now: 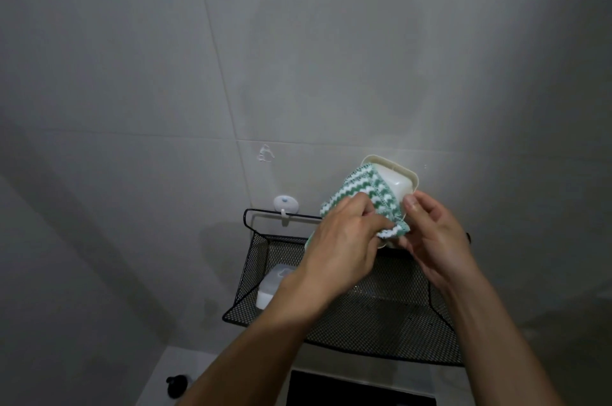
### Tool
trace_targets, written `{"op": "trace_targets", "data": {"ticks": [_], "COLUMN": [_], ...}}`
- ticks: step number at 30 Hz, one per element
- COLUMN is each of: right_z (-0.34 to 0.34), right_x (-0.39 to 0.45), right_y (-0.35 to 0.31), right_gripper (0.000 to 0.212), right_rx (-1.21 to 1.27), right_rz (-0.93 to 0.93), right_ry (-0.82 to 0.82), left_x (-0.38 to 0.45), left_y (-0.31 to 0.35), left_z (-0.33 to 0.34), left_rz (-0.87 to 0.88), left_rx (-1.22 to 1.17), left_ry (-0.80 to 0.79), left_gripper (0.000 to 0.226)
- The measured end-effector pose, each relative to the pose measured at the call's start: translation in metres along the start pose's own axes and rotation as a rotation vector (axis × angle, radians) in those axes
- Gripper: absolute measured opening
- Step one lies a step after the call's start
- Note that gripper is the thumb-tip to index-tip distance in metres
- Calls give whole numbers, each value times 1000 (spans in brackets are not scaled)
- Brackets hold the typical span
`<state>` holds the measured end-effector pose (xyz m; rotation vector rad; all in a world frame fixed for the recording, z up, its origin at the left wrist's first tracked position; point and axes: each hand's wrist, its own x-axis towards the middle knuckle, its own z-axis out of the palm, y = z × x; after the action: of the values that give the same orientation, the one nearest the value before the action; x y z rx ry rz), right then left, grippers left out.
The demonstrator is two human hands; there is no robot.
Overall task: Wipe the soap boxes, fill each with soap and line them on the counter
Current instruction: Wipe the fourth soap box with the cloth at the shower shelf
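Note:
I hold a cream soap box [399, 179] up in front of the tiled wall, above a black mesh shelf. My right hand [433, 240] grips its lower right edge, thumb on the rim. My left hand [341, 243] presses a green-and-white striped cloth [364, 197] against the box's inner face; the cloth covers the box's left half. A white soap box [273, 284] lies in the shelf's left end, partly hidden by my left forearm.
The black mesh shelf [381, 323] hangs on the wall from a white hook [285, 204]. Below it a pale counter [172, 369] carries a small black knob [177, 385]. A dark rectangular panel [357, 392] sits at the bottom edge.

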<state>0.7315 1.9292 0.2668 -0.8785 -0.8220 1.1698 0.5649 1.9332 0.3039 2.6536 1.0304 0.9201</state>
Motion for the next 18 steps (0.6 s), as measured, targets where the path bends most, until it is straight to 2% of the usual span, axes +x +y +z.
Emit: {"op": "trace_targets", "data": {"ticks": [5, 12, 18], "right_z": [-1, -2, -5], "right_x": [-2, -5, -8], "right_y": [2, 0, -4], "right_gripper": [29, 42, 21], "right_rx": [19, -58, -63], "right_rz": [-39, -43, -38], "right_ry": [86, 112, 124], "left_x": [-11, -12, -11], "left_y": [6, -4, -5], "left_z": [13, 2, -2], "left_rz": [-64, -92, -220], "left_rx": [29, 126, 170], "left_ry": [29, 17, 109], "left_gripper": [17, 17, 17]}}
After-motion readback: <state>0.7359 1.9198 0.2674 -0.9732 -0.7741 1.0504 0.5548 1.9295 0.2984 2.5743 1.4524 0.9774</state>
